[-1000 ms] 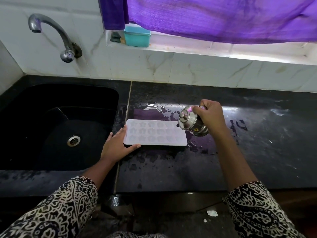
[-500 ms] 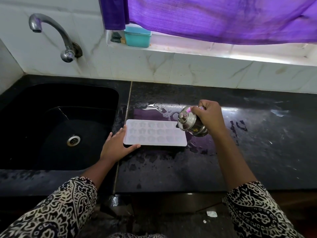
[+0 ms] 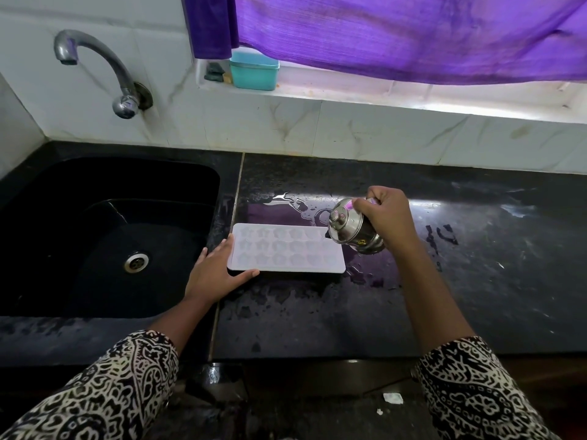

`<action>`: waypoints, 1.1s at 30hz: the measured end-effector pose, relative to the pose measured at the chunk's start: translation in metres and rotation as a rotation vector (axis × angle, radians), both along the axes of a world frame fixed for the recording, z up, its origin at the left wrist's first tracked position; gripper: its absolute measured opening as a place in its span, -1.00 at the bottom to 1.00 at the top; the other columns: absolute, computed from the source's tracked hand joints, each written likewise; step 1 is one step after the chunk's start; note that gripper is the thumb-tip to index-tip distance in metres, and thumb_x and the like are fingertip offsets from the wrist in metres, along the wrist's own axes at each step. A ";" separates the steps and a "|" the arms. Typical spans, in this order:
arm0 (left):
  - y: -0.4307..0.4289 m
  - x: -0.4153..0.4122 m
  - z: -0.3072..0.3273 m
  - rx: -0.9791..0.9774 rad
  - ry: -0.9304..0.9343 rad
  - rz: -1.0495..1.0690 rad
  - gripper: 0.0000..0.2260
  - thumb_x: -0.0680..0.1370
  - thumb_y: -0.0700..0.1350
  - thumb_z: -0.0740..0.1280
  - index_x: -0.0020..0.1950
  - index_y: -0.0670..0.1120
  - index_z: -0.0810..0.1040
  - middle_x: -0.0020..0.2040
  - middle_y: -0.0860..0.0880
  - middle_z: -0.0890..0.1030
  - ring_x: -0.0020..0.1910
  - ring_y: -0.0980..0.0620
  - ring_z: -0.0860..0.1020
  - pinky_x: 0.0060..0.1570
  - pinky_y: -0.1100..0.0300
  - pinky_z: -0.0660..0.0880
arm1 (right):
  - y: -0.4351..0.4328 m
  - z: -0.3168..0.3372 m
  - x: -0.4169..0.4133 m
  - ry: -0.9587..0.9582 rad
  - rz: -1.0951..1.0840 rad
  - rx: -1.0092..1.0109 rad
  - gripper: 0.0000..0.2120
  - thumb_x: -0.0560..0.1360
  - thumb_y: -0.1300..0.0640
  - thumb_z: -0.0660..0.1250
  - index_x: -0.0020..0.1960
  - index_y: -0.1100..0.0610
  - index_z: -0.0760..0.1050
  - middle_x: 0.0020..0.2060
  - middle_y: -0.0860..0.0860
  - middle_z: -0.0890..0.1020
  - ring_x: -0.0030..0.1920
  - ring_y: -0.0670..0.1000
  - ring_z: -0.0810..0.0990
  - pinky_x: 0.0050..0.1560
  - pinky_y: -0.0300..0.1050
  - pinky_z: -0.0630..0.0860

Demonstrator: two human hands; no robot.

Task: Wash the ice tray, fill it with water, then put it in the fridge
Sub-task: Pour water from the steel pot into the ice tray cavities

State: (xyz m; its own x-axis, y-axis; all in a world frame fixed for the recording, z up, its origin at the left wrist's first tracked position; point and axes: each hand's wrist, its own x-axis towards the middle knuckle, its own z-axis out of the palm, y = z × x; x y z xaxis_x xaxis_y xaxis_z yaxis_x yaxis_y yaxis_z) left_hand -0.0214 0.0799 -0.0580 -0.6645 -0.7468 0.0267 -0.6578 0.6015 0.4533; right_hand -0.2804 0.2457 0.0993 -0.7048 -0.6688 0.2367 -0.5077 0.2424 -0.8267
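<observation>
The left hand [image 3: 216, 274] lies spread and flat on the worktop [image 3: 317, 319], thumb and fingers bracketing the near-left corner of the tray [image 3: 287, 249], its grip open and touching the rim. The tray sits flat on the wet worktop just right of the sink [image 3: 104, 236]. The right hand [image 3: 386, 217] has its grip closed around a steel pot [image 3: 351, 228], tilted with its lidded end over the tray's far-right corner. Whether water is running out cannot be told. Behind, a tap [image 3: 104, 68] juts from the wall; a teal box [image 3: 254, 71] stands on the sill under a purple curtain [image 3: 397, 33].
</observation>
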 end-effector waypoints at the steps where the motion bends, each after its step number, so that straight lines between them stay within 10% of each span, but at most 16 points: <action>1: 0.000 0.000 0.000 -0.003 -0.001 0.001 0.08 0.25 0.57 0.03 0.60 -0.06 0.02 0.55 -0.03 0.24 0.53 0.10 0.14 0.52 0.04 -0.04 | 0.000 0.000 -0.001 -0.003 0.000 -0.002 -0.63 0.41 0.26 0.36 -0.44 0.08 0.24 -0.51 -0.02 0.30 -0.42 -0.04 0.27 -0.36 -0.21 0.26; 16: 0.000 -0.001 0.002 -0.014 -0.008 0.000 0.08 0.25 0.57 0.03 0.60 -0.08 0.01 0.54 -0.05 0.25 0.53 0.08 0.17 0.52 0.04 -0.02 | 0.018 -0.013 -0.019 -0.422 -0.149 -0.181 -0.68 0.40 0.28 0.36 -0.41 0.08 0.30 -0.51 -0.04 0.39 -0.44 -0.07 0.38 -0.36 -0.18 0.40; 33: 0.001 -0.002 0.002 -0.013 -0.007 0.002 0.09 0.24 0.56 0.04 0.60 -0.09 0.01 0.54 -0.06 0.25 0.53 0.08 0.16 0.52 0.03 -0.01 | 0.027 -0.013 -0.017 -0.085 -0.121 0.022 -0.62 0.42 0.24 0.39 -0.43 0.06 0.26 -0.52 -0.04 0.33 -0.46 -0.07 0.29 -0.40 -0.22 0.28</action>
